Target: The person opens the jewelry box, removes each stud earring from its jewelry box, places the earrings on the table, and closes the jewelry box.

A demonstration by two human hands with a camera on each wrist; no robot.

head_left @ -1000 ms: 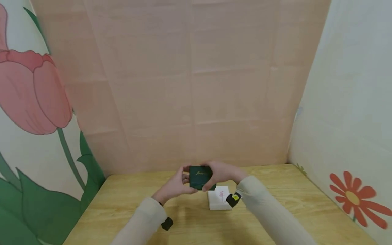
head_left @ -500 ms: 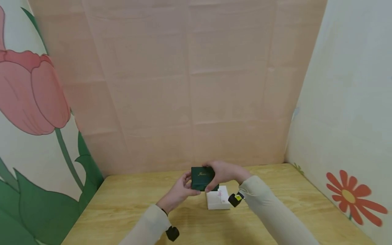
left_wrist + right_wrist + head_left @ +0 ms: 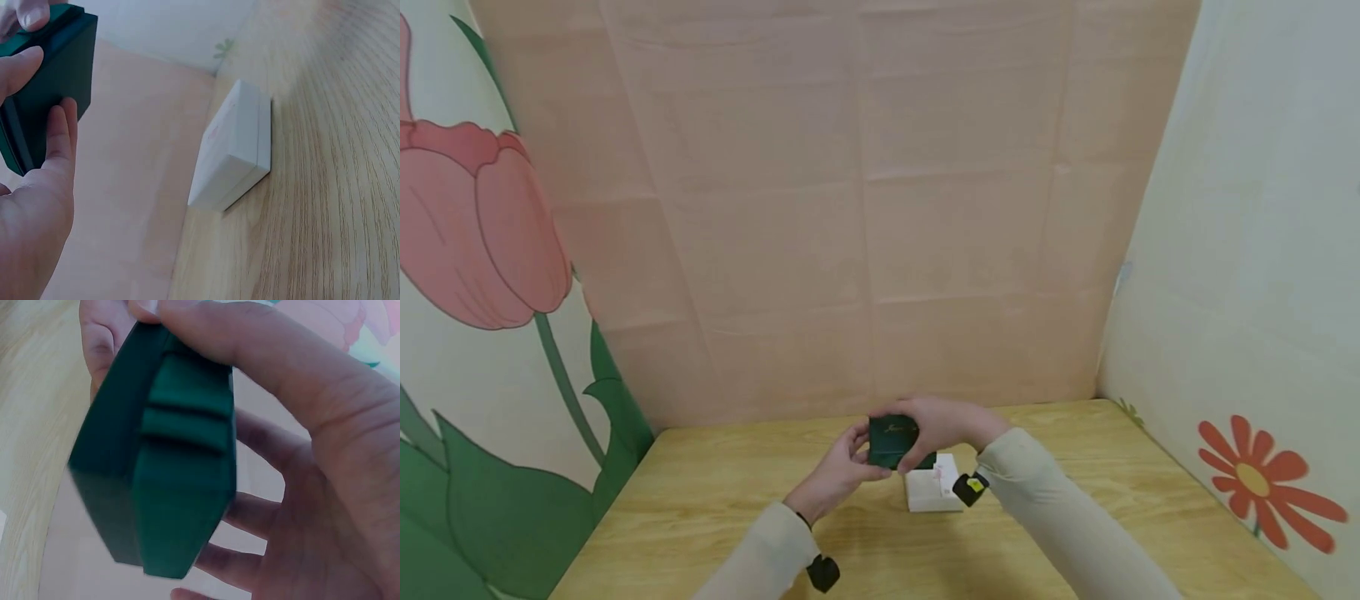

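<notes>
Both hands hold a small dark green jewelry box (image 3: 889, 443) in the air above the table. Gold script marks its top, partly covered by the right hand (image 3: 951, 425). That hand grips the box from the right, thumb at the near edge and fingers at the far edge. From the left, the left hand (image 3: 837, 468) supports it, with thumb at the near edge and fingers against its underside in the left wrist view. A ribbed green band (image 3: 187, 419) crosses the box's side in the right wrist view. The lid looks closed; the contents are hidden.
A white lidded box (image 3: 934, 493) with a pink print sits on the wooden table (image 3: 730, 483), just below and right of the green box. A beige sheet (image 3: 865, 208) hangs behind the table. Flower-painted walls stand at both sides.
The green box has shifted slightly right in the head view. The right hand's fingers have slid left along its far edge, covering more of the top. Both hands keep hold of it.
</notes>
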